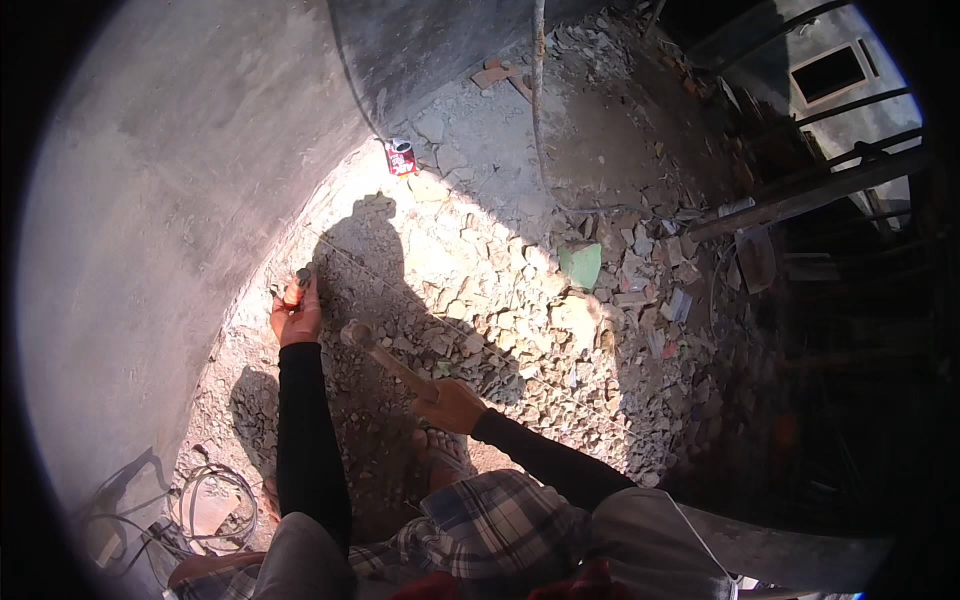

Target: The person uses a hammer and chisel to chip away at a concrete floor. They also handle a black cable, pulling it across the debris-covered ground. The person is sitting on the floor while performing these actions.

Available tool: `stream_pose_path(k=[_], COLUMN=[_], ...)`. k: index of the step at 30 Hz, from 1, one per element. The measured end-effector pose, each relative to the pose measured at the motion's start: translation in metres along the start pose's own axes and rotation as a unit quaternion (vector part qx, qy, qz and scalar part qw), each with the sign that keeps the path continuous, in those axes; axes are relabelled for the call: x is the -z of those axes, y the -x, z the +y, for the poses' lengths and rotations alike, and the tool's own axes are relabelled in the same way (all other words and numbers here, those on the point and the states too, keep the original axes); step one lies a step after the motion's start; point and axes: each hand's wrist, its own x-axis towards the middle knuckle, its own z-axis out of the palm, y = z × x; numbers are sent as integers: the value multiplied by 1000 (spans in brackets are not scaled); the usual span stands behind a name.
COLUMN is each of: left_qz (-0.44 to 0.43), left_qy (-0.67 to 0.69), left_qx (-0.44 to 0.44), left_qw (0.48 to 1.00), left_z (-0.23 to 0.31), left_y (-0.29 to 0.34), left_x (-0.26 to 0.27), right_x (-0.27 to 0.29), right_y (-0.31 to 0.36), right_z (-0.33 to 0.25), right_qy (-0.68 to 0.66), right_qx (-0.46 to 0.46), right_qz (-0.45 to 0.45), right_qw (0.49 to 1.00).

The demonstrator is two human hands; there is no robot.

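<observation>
Close to the base of the grey wall (150, 220), my left hand (297, 322) is closed around what looks like a chisel (297, 290), with an orange grip and a dark round end. Its lower tip is hidden. My right hand (452, 407) grips the wooden handle of a hammer (395, 370). The hammer's head is over the shaded rubble, to the right of my left hand and apart from the chisel.
Broken rubble (480, 310) covers the ground. By the wall stand a red can (401, 160) and, nearer me, a coiled cable (245, 500). A green piece (580, 265) lies at right. Beyond it are wooden poles (800, 195). My sandalled foot (440, 450) is below the hammer.
</observation>
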Motion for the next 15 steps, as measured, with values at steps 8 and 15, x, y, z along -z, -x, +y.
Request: stream_pose_path(k=[8, 15], left_qz=[40, -21], left_qy=[-153, -215], left_qx=[119, 186], left_qw=[980, 958], left_z=[84, 83], left_y=[11, 61], left_x=[17, 36], right_x=[-69, 141], right_y=[24, -61], right_z=[73, -13], right_qy=[201, 5], right_qx=[-27, -1], right_qz=[143, 373], right_qw=[969, 928])
